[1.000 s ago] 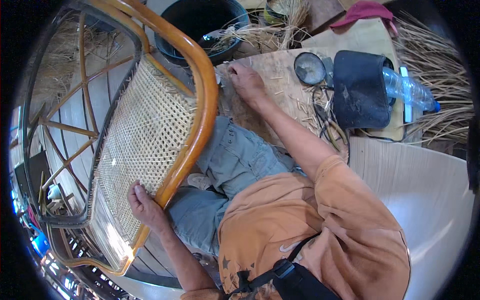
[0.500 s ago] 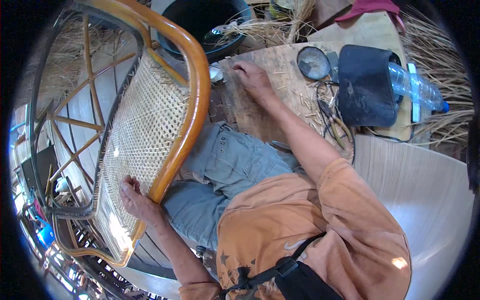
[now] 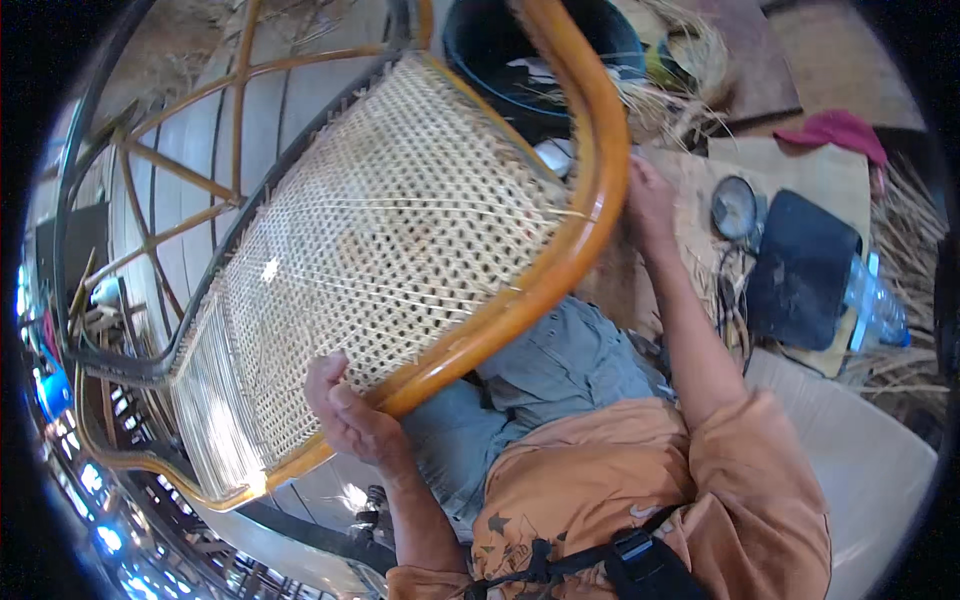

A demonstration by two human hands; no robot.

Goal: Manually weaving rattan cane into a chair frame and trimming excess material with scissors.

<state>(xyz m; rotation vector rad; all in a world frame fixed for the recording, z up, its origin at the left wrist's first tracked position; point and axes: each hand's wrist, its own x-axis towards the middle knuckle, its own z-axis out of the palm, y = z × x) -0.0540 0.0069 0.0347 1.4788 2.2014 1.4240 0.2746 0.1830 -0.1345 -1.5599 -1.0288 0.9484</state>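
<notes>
A rattan chair frame with a glossy orange-brown rail (image 3: 470, 345) leans across my lap. Pale woven cane mesh (image 3: 390, 240) spans it, with open holes over most of its area. Beside the rail's lower edge is my left hand (image 3: 355, 410), thumb and fingers loosely bent and apart, nothing visible in them. My right hand (image 3: 652, 205) is behind the rail's right-hand curve, over the wooden board. Its fingers look curled, and the rail hides part of them; what they hold, if anything, cannot be made out. A thin cane strand end (image 3: 568, 212) pokes onto the rail near that curve.
A dark bucket (image 3: 600, 45) stands behind the chair, with loose fibres (image 3: 690, 110) beside it. On the board (image 3: 690, 185) at right lie a round dish (image 3: 735, 207), a black pouch (image 3: 805, 270) and a clear plastic bottle (image 3: 880, 300). A red cap (image 3: 835, 135) lies farther back.
The view has shifted, and the chair appears larger and farther right. My right hand, earlier fully visible over the board, is now partly behind the rail. My left hand's fingers have lifted from the mesh.
</notes>
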